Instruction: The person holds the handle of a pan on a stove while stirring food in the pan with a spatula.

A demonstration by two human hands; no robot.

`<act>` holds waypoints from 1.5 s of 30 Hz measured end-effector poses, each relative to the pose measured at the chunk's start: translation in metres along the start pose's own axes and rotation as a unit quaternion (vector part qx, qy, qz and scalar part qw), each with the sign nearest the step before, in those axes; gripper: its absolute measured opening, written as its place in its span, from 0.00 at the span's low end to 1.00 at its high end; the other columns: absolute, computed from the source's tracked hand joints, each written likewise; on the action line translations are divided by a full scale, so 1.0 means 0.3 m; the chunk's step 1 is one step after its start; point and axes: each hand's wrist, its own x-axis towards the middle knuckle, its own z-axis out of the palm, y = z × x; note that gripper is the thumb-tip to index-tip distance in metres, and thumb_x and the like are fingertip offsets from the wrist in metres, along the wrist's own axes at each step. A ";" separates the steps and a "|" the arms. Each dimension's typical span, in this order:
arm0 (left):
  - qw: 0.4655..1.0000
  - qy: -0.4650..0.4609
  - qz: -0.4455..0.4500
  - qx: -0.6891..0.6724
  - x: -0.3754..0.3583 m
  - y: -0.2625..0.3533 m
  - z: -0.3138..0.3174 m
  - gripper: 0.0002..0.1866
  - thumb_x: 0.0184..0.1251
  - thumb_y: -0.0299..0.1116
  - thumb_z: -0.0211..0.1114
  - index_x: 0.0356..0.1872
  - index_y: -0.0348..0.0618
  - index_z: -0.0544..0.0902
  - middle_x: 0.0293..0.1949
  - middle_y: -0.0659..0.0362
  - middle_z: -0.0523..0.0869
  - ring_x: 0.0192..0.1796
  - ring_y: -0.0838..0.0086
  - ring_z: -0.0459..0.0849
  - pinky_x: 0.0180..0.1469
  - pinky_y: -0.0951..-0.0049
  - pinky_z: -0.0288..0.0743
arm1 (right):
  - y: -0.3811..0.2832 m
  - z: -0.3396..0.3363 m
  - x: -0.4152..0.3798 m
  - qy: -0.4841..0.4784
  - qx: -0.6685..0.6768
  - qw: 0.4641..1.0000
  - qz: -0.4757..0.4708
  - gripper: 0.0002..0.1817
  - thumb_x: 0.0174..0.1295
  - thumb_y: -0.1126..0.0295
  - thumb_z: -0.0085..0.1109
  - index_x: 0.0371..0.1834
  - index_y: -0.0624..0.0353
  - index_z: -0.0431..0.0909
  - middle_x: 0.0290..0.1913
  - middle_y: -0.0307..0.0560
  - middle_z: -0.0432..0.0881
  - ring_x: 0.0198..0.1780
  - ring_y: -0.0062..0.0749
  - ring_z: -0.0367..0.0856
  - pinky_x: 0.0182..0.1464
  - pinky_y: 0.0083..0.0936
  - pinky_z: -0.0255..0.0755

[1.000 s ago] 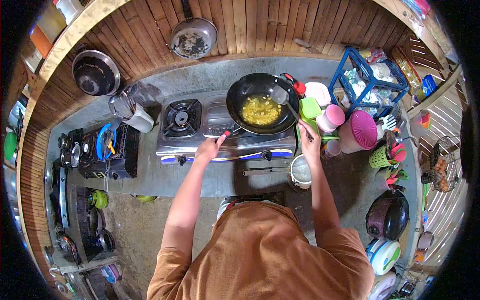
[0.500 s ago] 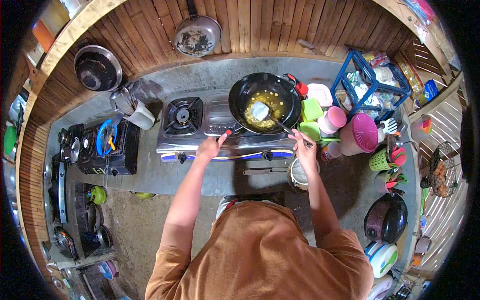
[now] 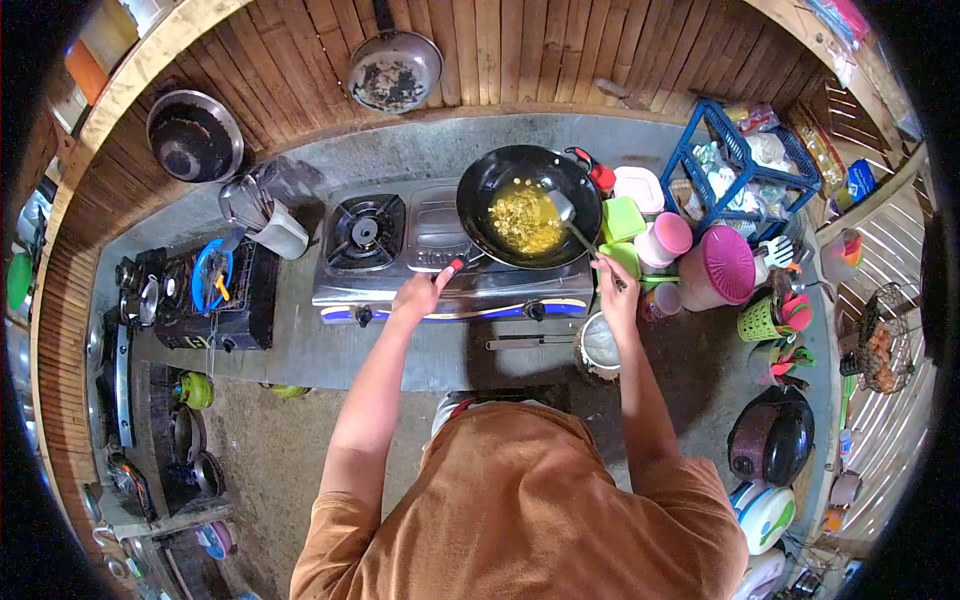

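A black wok [image 3: 485,190] sits over the right burner of the gas stove [image 3: 400,284]. Small chopped pieces [image 3: 530,222] lie in yellow oil at its bottom. My left hand [image 3: 418,297] is closed around the wok's red-tipped handle [image 3: 457,263]. In my right hand [image 3: 618,295] is the handle of a metal spatula [image 3: 562,206], whose blade rests against the wok's right inner side. Below that hand stands a pale round bowl [image 3: 600,342], partly covered by my wrist. A knife [image 3: 520,343] lies on the counter beside it.
Green and pink lidded containers [image 3: 624,220] crowd the wok's right side, with a blue basket rack [image 3: 745,160] behind. A bare burner [image 3: 366,231] is to the left. Farther left are a utensil holder [image 3: 283,232] and a second stove [image 3: 250,300]. Pans [image 3: 396,72] hang on the wall.
The spatula blade has moved from the middle of the wok to its right side, uncovering the chopped pieces. My right hand has shifted slightly right; my left hand stays on the handle.
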 end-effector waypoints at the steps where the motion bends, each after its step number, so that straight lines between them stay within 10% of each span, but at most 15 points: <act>1: 1.000 0.001 -0.004 0.001 0.006 -0.005 0.004 0.45 0.66 0.72 0.40 0.51 0.33 0.81 0.51 0.36 0.82 0.58 0.46 0.79 0.60 0.54 0.71 | -0.002 0.019 -0.011 -0.006 0.080 0.993 0.085 0.17 0.70 0.61 0.56 0.50 0.63 0.82 0.39 0.50 0.87 0.31 0.23 0.80 0.38 0.21 0.74; 7: 1.000 0.010 0.004 0.003 0.019 -0.018 0.016 0.45 0.67 0.71 0.41 0.48 0.32 0.82 0.49 0.36 0.82 0.56 0.46 0.79 0.59 0.53 0.71 | -0.086 0.070 -0.009 -0.030 0.237 0.938 0.250 0.20 0.71 0.57 0.54 0.57 0.58 0.79 0.44 0.48 0.87 0.20 0.11 0.66 0.17 0.12 0.57; 18: 0.999 0.034 0.012 0.003 0.000 -0.008 0.010 0.45 0.66 0.72 0.40 0.54 0.35 0.79 0.52 0.37 0.81 0.58 0.46 0.78 0.60 0.53 0.70 | 0.043 0.014 0.093 0.035 -0.024 0.999 -0.023 0.14 0.70 0.65 0.56 0.52 0.61 0.82 0.42 0.45 0.87 0.34 0.20 0.80 0.32 0.19 0.73; 26: 1.000 0.007 -0.003 0.013 -0.005 0.007 -0.005 0.45 0.66 0.72 0.40 0.57 0.37 0.78 0.54 0.39 0.81 0.59 0.47 0.78 0.61 0.54 0.70 | -0.061 0.045 0.051 -0.046 0.199 0.950 0.238 0.19 0.71 0.59 0.55 0.57 0.59 0.79 0.43 0.45 0.87 0.22 0.12 0.69 0.22 0.12 0.63; 33: 1.000 -0.010 -0.018 0.016 -0.033 0.031 -0.031 0.43 0.67 0.71 0.40 0.58 0.38 0.77 0.54 0.39 0.81 0.59 0.46 0.78 0.62 0.54 0.70 | -0.056 0.004 0.069 -0.012 0.132 0.984 0.120 0.18 0.71 0.59 0.56 0.55 0.60 0.81 0.43 0.43 0.87 0.22 0.13 0.68 0.23 0.13 0.63; 39: 1.000 -0.011 -0.022 0.008 0.001 0.004 -0.006 0.44 0.67 0.71 0.41 0.58 0.36 0.77 0.54 0.38 0.80 0.59 0.46 0.77 0.62 0.54 0.69 | 0.005 -0.075 0.091 -0.002 -0.045 0.999 -0.015 0.14 0.68 0.65 0.58 0.49 0.63 0.83 0.40 0.46 0.87 0.36 0.27 0.83 0.43 0.23 0.75; 42: 1.000 -0.015 -0.022 0.001 -0.018 0.017 -0.021 0.45 0.67 0.71 0.41 0.57 0.34 0.77 0.55 0.37 0.80 0.60 0.46 0.77 0.62 0.54 0.69 | 0.008 -0.081 0.050 -0.032 -0.003 0.998 0.047 0.14 0.68 0.66 0.58 0.49 0.64 0.82 0.41 0.49 0.87 0.44 0.32 0.85 0.51 0.28 0.74; 45: 1.000 -0.005 -0.018 0.005 -0.006 0.007 -0.010 0.44 0.66 0.71 0.42 0.55 0.34 0.79 0.53 0.37 0.80 0.59 0.46 0.78 0.61 0.53 0.70 | -0.018 -0.051 0.012 -0.034 0.095 0.987 0.126 0.16 0.70 0.62 0.56 0.49 0.62 0.83 0.42 0.49 0.87 0.30 0.23 0.80 0.36 0.19 0.73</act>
